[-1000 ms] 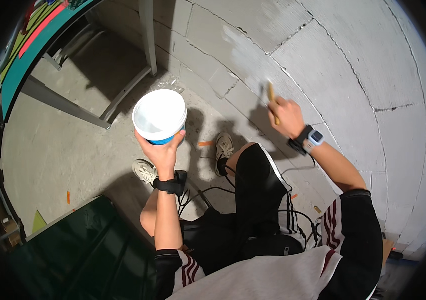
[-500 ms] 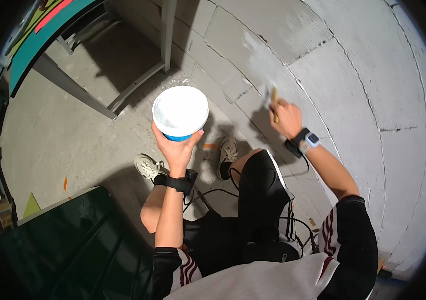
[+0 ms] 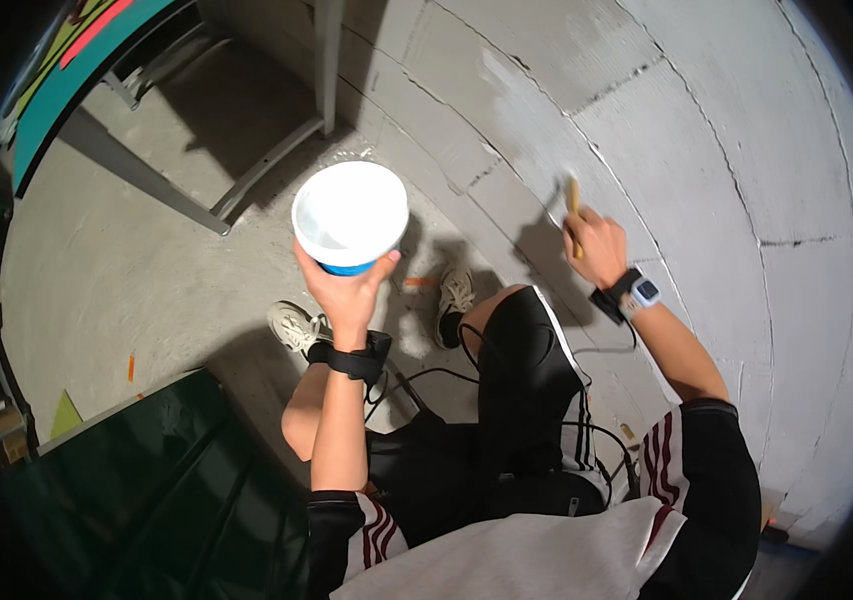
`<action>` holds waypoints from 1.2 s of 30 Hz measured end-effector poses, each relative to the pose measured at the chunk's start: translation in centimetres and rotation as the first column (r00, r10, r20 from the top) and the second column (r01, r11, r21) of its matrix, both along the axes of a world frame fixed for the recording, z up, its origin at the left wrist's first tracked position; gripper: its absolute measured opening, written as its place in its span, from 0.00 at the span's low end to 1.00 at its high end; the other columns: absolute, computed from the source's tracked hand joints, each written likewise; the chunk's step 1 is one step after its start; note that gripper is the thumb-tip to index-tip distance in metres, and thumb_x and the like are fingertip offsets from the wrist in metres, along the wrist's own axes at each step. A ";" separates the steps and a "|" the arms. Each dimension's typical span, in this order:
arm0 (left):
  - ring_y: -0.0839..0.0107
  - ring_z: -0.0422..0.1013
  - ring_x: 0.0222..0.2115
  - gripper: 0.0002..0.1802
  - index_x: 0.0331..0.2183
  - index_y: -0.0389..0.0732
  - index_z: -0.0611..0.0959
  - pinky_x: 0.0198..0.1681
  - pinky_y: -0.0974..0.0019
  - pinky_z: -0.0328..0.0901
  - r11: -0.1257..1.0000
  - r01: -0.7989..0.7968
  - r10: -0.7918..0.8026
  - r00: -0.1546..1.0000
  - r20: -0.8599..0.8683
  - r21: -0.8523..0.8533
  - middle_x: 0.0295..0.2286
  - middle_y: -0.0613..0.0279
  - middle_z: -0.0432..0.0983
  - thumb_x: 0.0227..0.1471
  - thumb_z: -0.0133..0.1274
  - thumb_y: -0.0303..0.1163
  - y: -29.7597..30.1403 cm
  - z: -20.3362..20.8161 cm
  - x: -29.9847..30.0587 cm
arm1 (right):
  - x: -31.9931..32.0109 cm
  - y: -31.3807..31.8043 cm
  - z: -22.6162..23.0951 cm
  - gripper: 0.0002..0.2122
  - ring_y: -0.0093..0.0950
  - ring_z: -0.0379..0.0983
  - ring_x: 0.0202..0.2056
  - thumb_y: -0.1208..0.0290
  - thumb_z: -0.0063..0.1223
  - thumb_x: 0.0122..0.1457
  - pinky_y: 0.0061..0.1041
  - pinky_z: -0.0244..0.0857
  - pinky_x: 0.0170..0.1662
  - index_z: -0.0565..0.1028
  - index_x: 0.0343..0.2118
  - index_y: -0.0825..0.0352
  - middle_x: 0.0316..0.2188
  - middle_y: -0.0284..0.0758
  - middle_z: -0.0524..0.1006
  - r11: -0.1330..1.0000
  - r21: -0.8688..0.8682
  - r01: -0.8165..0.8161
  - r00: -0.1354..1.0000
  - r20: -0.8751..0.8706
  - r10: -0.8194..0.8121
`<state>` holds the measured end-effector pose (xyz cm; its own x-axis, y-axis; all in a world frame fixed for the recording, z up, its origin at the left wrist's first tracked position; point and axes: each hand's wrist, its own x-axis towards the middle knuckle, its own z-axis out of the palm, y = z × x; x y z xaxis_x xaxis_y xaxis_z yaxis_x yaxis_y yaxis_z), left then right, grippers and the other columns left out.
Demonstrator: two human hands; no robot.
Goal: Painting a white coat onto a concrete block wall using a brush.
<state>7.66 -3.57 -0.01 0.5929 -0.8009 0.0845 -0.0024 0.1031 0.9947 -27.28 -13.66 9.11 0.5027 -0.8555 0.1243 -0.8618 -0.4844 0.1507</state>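
My left hand (image 3: 345,290) is closed round the lower part of a white tub (image 3: 351,212) with a blue band near its base. The tub's mouth faces up, and its pale inside is too bright to tell how full it is. At the right, my right hand (image 3: 599,248) grips the wooden handle of a paintbrush (image 3: 574,205). The brush's tip is up against the block wall (image 3: 687,150), beside a paler, wet-looking streak. Its bristles are too small to make out clearly. Dark joint lines run between the painted blocks.
A table with a teal edge (image 3: 42,125) and grey metal legs (image 3: 132,170) stands at the far left. A dark green box-like surface (image 3: 157,480) lies at the near left. Black cables (image 3: 437,372) hang about my knees, with my shoes (image 3: 457,290) on the concrete floor.
My right hand has moved the brush a little to the right along the wall. The tub in my left hand has shifted slightly left and up in the picture.
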 end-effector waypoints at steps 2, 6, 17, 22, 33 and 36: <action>0.58 0.67 0.57 0.64 0.63 0.36 0.61 0.60 0.55 0.63 0.999 0.004 -0.007 0.997 -0.077 -0.042 0.56 0.50 0.67 0.29 0.82 0.37 -0.1 0.0 -0.1 | 2.0 -1.8 0.7 0.05 0.42 0.73 0.23 0.71 0.58 0.53 0.40 0.68 0.28 0.76 0.32 0.62 0.28 0.38 0.73 0.987 -0.054 -0.153 0.987 0.037 0.155; 0.60 0.67 0.56 0.60 0.61 0.35 0.64 0.61 0.57 0.62 0.999 0.017 -0.018 0.999 -0.034 -0.044 0.55 0.52 0.68 0.30 0.81 0.32 0.1 0.4 -1.1 | 1.2 -2.8 -0.1 0.07 0.40 0.75 0.25 0.72 0.58 0.50 0.39 0.67 0.28 0.77 0.34 0.62 0.29 0.38 0.74 0.996 -0.022 -0.081 0.995 -0.066 0.079; 0.58 0.66 0.58 0.64 0.64 0.36 0.59 0.62 0.56 0.62 0.998 0.046 -0.050 0.993 -0.108 -0.042 0.58 0.50 0.65 0.30 0.82 0.32 -0.1 0.0 -0.6 | 3.2 -3.7 -0.9 0.05 0.43 0.75 0.22 0.73 0.55 0.50 0.40 0.70 0.28 0.76 0.30 0.65 0.28 0.41 0.75 0.993 -0.047 -0.110 0.994 -0.011 0.110; 0.58 0.66 0.58 0.64 0.64 0.36 0.60 0.62 0.56 0.62 0.999 0.049 -0.049 0.999 -0.021 -0.008 0.58 0.51 0.65 0.30 0.82 0.33 0.3 0.7 -0.8 | -1.0 0.7 -1.7 0.05 0.43 0.77 0.23 0.71 0.56 0.49 0.41 0.71 0.28 0.80 0.25 0.66 0.24 0.43 0.77 0.980 0.117 0.159 0.987 -0.049 -0.154; 0.59 0.66 0.58 0.62 0.62 0.35 0.61 0.61 0.56 0.63 0.999 0.043 -0.044 0.998 -0.037 -0.026 0.57 0.51 0.65 0.29 0.81 0.30 0.0 0.4 -0.7 | 8.0 -8.1 -3.3 0.05 0.42 0.75 0.25 0.70 0.57 0.56 0.40 0.70 0.30 0.76 0.33 0.63 0.29 0.39 0.75 0.978 -0.057 -0.203 0.963 0.167 0.210; 0.60 0.67 0.57 0.60 0.62 0.35 0.63 0.62 0.58 0.61 0.997 0.042 -0.047 0.996 -0.075 -0.064 0.56 0.52 0.68 0.30 0.81 0.31 -0.2 0.8 -1.0 | 8.2 -10.4 -4.2 0.05 0.39 0.76 0.25 0.70 0.57 0.53 0.39 0.71 0.30 0.76 0.33 0.63 0.29 0.38 0.76 0.991 -0.060 -0.123 0.992 -0.022 0.122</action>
